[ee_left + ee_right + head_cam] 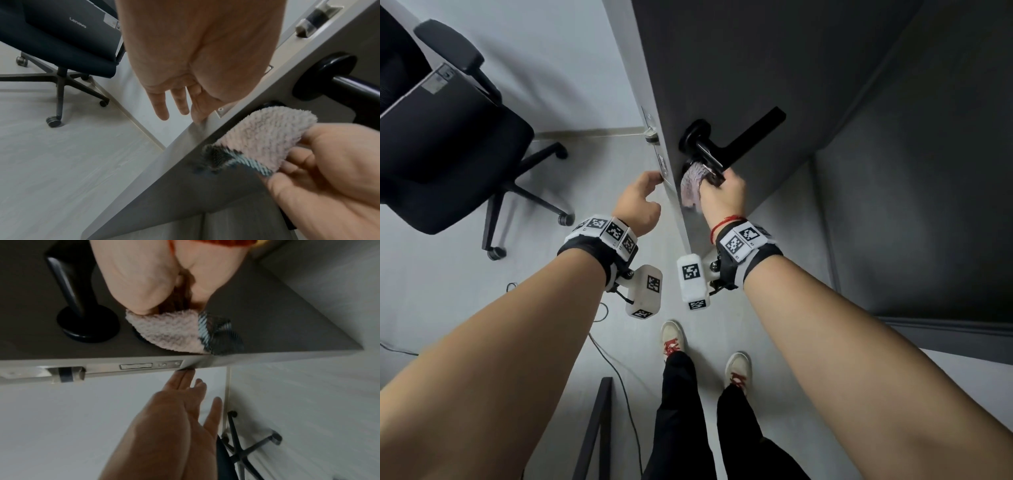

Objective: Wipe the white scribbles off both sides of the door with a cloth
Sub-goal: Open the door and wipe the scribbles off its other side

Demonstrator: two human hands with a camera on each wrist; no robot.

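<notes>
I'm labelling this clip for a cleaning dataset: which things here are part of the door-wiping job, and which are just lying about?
Part of the job:
- door, dark face being wiped
- cloth, pink, gripped by the right hand below the door handle
- left hand, fingers at the door's edge

Just lying about:
- office chair
- cable on the floor

Door [774,68]: smooth, matt dark grey face; lever handle [743,140] glossy black. Cloth [265,139]: fluffy pale pink pile with a woven, striped grey edge. Floor [61,162]: pale, wood-grain finish; latch plate [150,365] brushed metal.
</notes>
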